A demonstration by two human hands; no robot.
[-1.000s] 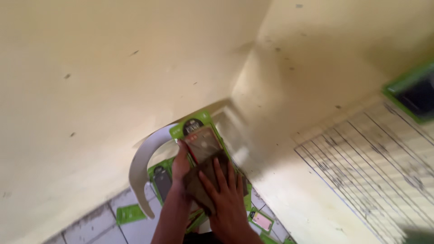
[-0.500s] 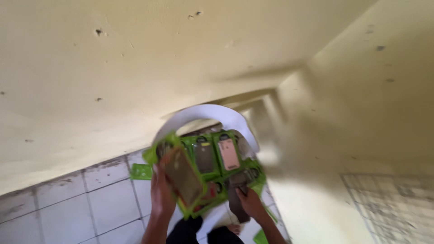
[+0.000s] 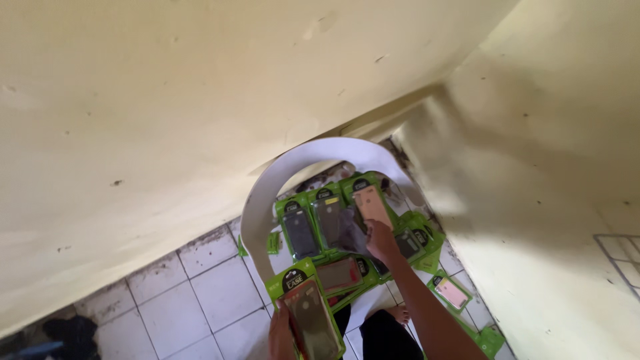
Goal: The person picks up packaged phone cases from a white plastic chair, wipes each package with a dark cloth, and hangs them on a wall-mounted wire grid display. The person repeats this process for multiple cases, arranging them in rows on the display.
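Note:
A white plastic chair (image 3: 267, 193) stands in a corner between two cream walls, its seat covered with several green packages holding phone cases (image 3: 301, 230). My left hand (image 3: 281, 333), at the bottom of the view, holds one green package with a dark brownish case (image 3: 311, 320). My right hand (image 3: 381, 241) reaches over the pile and grips a loose dark translucent case (image 3: 347, 230), next to a package with a pinkish case (image 3: 372, 205).
White floor tiles (image 3: 200, 293) lie left of the chair. More green packages (image 3: 453, 292) lie on the floor to the right, by the wall. A dark object (image 3: 63, 333) sits at the bottom left. A wire rack's corner (image 3: 623, 257) shows at the right edge.
The view has steadied and tilted. My left hand has drawn its package down toward me, and my right hand has moved up onto the pile and taken hold of the dark case.

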